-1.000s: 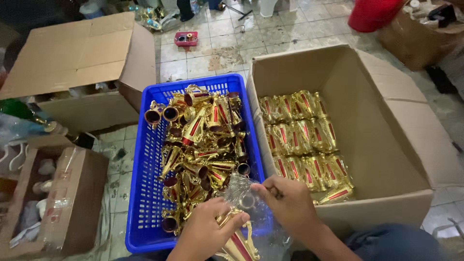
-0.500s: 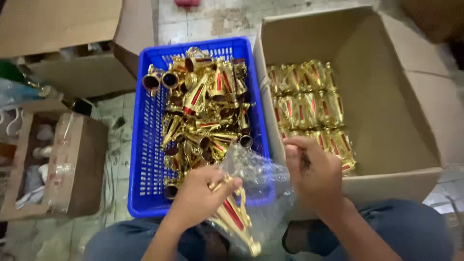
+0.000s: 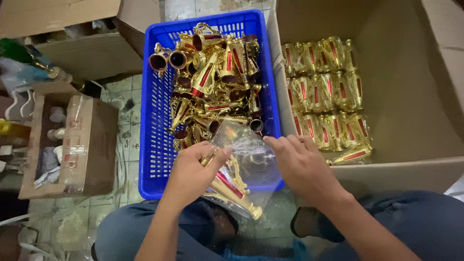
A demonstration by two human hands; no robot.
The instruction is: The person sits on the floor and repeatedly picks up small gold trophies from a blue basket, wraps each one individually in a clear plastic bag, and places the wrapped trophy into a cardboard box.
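Note:
My left hand grips a gold trophy cup with a red stripe, which lies partly inside a clear plastic bag. My right hand holds the bag's right side, fingers curled on the film. Both hands hover over the near edge of a blue plastic basket heaped with several loose gold and red trophy cups. To the right, an open cardboard box holds rows of bagged trophy cups.
A small taped cardboard box with odds and ends stands at the left. Another open cardboard box sits at the back left. My knees in blue trousers frame the tiled floor below.
The view has tilted down and closer. My hands have drawn the bag and trophy cup nearer to me, and the cup sits deeper in the bag.

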